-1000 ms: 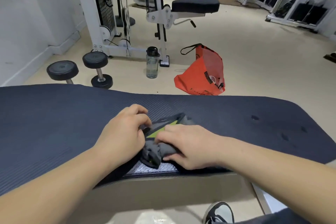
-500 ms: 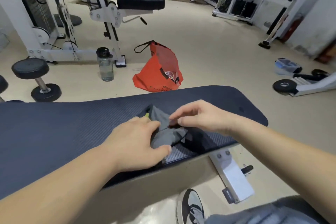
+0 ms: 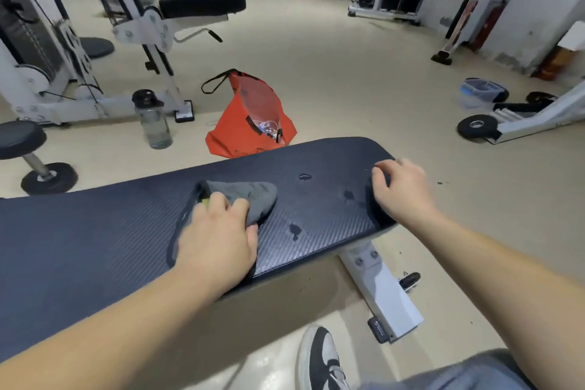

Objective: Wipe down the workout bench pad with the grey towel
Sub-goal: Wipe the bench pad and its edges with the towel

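A person leans over a dark bench pad (image 3: 95, 231) that runs across the view from the left edge to a rounded right end.

The left hand (image 3: 218, 237) reaches in from the lower left, forearm straight, palm down. It presses the grey towel (image 3: 250, 196) flat against the top of the bench pad, about midway along the visible length. Its fingers (image 3: 221, 204) lie close together and point away from the person, and the thumb sits out to the right on the cloth.

The right hand (image 3: 402, 190) comes in from the lower right and rests on the right end of the bench pad, well apart from the towel. Its fingers are bent and slightly spread, with the tips on the pad's top surface. The thumb is hidden.

The towel is bunched. One rounded fold shows beyond the left fingertips, more cloth trails back under the palm, and a small yellow-green patch shows by the knuckles.

The bench pad has a fine ribbed texture, with a few small dark marks (image 3: 294, 231) on it between the towel and the right hand.

On the floor beyond the bench pad stand an orange bag (image 3: 250, 123) and, left of it, a clear water bottle (image 3: 155, 123). Below the pad's near edge are a white frame leg (image 3: 383, 294) and one black-and-white shoe (image 3: 323, 358).
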